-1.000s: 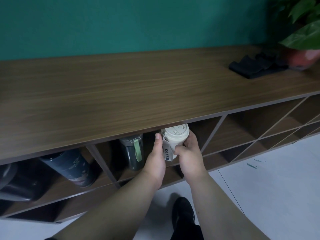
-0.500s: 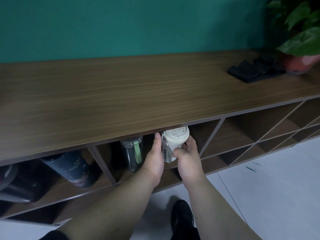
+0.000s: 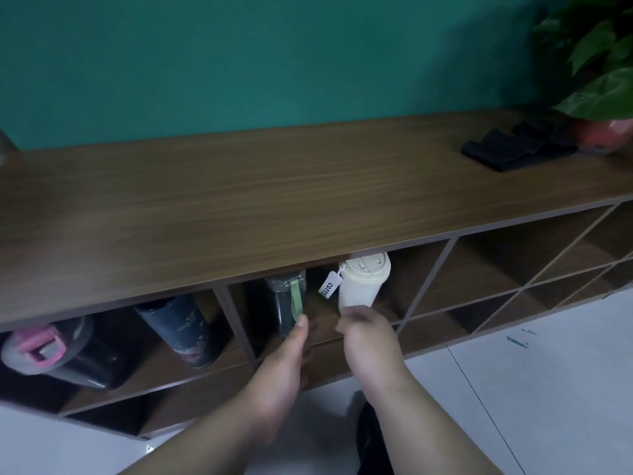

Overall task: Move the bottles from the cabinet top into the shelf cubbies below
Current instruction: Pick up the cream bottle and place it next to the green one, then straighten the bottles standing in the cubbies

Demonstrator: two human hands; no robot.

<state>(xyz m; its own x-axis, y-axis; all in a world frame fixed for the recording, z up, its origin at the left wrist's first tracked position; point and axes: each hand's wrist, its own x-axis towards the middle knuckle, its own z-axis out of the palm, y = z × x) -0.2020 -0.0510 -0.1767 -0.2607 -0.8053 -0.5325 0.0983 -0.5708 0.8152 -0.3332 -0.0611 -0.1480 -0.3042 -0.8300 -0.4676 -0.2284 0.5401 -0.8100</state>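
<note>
A cream coffee cup bottle (image 3: 361, 284) with a white tag stands upright in the second cubby, just under the wooden cabinet top (image 3: 274, 200). Beside it on the left stands a dark bottle with a green strap (image 3: 286, 299). My right hand (image 3: 368, 332) is just below and in front of the cream bottle, off it, fingers loosely curled and blurred. My left hand (image 3: 287, 358) hangs in front of the dark bottle, thumb up, holding nothing. In the left cubby lean a dark patterned bottle (image 3: 181, 329) and a black bottle with a pink lid (image 3: 51, 354).
A black folded cloth (image 3: 513, 149) and a potted plant (image 3: 603, 80) sit at the right end of the cabinet top. Cubbies to the right hold nothing that I can see. White floor tiles and my dark shoe (image 3: 371, 437) lie below.
Both hands held the cream bottle in the cubby; now they have let go and drawn back toward me. The bottle stays standing. My view has shifted slightly.
</note>
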